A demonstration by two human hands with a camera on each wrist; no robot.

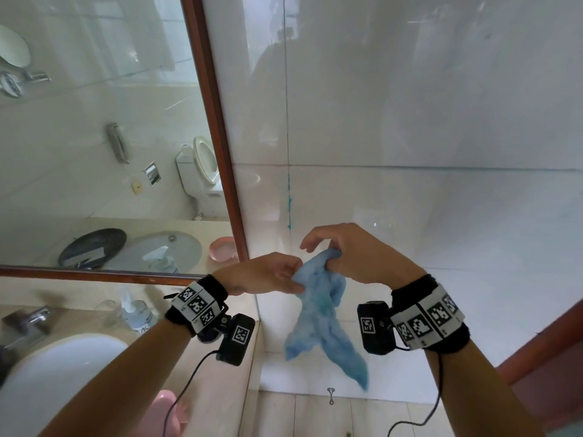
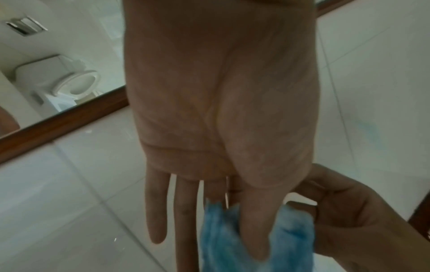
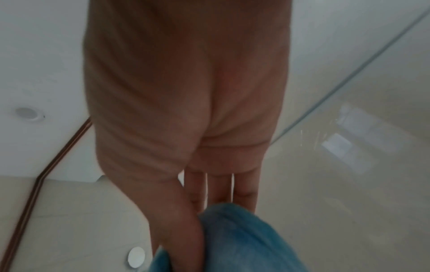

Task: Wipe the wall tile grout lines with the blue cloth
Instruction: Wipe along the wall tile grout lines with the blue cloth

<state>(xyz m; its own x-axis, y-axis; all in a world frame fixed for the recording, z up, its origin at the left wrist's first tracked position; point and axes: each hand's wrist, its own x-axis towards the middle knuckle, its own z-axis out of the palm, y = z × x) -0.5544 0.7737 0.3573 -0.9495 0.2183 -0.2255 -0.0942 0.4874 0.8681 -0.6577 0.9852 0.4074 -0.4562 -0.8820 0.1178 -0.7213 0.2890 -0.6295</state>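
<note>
Cloth [image 1: 318, 313] – blue, pinched at top by left hand [image 1: 265, 274] and right hand [image 1: 350, 252], frame centre; basin [image 1: 47, 383] lower left – contents not discernible.

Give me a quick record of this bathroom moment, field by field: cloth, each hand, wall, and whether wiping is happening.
cloth: blue cloth, bunched at the top, tails hanging free, off the wall
left hand: left hand pinches the cloth's upper edge
right hand: right hand grips the bunched top
wall: white tiles; vertical grout line with a blue-green stain above the hands
wiping: not yet, cloth held in the air
nearby: mirror on the left
</note>
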